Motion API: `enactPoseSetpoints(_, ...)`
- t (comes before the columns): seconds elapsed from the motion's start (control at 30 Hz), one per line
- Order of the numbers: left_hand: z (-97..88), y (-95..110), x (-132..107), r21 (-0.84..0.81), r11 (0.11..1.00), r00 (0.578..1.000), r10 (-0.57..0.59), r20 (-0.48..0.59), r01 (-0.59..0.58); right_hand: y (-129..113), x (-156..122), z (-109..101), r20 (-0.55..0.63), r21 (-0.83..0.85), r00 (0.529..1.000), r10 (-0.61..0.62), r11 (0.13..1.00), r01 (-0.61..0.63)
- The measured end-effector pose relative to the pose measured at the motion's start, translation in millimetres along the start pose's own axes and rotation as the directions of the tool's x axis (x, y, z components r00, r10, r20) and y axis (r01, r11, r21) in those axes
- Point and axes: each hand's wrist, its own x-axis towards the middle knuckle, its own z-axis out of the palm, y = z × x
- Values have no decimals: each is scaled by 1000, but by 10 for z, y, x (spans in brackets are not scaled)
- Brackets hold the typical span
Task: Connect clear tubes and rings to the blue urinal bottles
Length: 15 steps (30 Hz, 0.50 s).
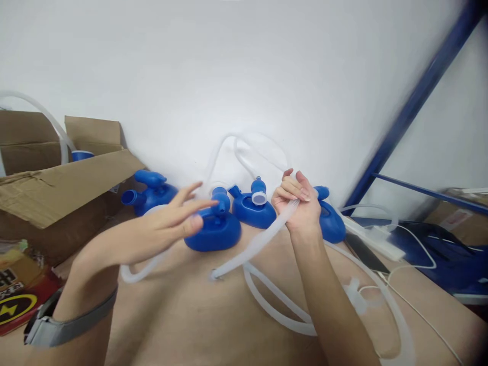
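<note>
My right hand [296,201] is closed round a translucent white corrugated hose [263,241], one end of which hangs down to the left above the table. With fingers stretched apart, my left hand [175,218] holds nothing and hovers in front of a blue plastic urinal bottle [213,236]. Behind stands a second blue bottle [254,211] with a white-rimmed neck and a hose rising from it against the wall. Another blue bottle [332,221] is partly hidden by my right hand. Left of my fingers, one more blue bottle [150,195] stands beside the carton.
An open cardboard box [72,190] at the left holds a hose and a blue part. Loops of hose [280,317] lie on the wooden table [183,315]. A white power strip [381,244], a dark phone-like slab [366,254] and cables run along the right, near a blue metal frame [415,107].
</note>
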Motion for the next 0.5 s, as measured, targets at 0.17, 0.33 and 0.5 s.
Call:
enactPoseSetpoints(0.17,215,355,-34,57,985,981,153,121,-161,77,242,45,34,138,999,-29,990,24)
enactPoseSetpoints(0.33,313,438,28,231,962,989,136,65,-148,127,238,253,85,235,993,-81,970,59)
enactPoseSetpoints(0.5,214,311,114,200,980,952,61,-301,0,158,-23,549,175,-312,971,-161,927,210)
